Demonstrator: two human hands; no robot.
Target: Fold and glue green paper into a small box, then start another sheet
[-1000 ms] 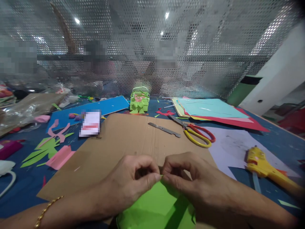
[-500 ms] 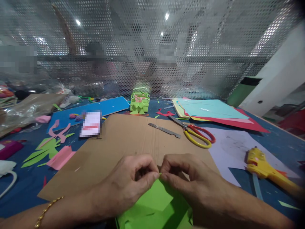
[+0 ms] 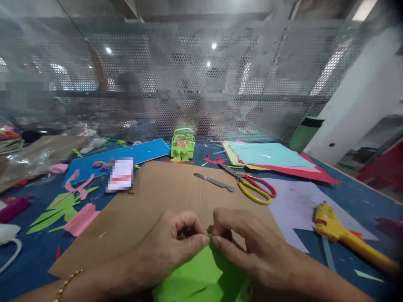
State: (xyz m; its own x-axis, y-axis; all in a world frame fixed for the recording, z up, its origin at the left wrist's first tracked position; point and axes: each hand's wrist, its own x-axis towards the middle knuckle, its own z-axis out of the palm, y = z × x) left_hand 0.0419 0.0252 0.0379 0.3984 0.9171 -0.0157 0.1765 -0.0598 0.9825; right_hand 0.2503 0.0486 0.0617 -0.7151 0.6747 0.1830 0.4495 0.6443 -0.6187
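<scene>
A bright green folded paper piece (image 3: 201,277) lies at the near edge of the brown cardboard sheet (image 3: 163,188), its lower part cut off by the frame. My left hand (image 3: 176,243) pinches its top edge between thumb and forefinger. Close beside it, my right hand (image 3: 242,239) pinches the same edge, the two thumb tips almost touching. Beyond the hands, a grey metal blade (image 3: 214,182) rests on the cardboard. Scissors (image 3: 255,188) with one red and one yellow handle lie to its right.
A small green paper basket (image 3: 182,144) stands at the back. Right lie stacked coloured papers (image 3: 267,155) and a yellow glue gun (image 3: 333,222). On the left are green paper cuttings (image 3: 63,205), pink paper (image 3: 81,219), a blue board (image 3: 141,154) and a white cord (image 3: 14,247).
The whole view has tilted up a little, so the table items sit lower in the picture. Both hands keep their pinch on the green paper with only slight finger movement.
</scene>
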